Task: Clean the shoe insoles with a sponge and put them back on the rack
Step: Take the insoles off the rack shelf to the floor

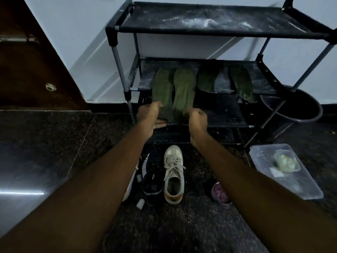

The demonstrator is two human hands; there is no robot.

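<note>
Rack (116, 52), centre frame: four insoles on middle shelf. Left hand (151, 115) pinches heel of leftmost insole (162, 88). Right hand (197, 118) grips heel of second insole (184, 86). Sponge (287, 161) in tub (310, 190), lower right. Placing or lifting pair: cannot tell, so progress unclear.

shoes (173, 172) before rack (116, 33), bucket (299, 110) perhaps crowding right
</note>
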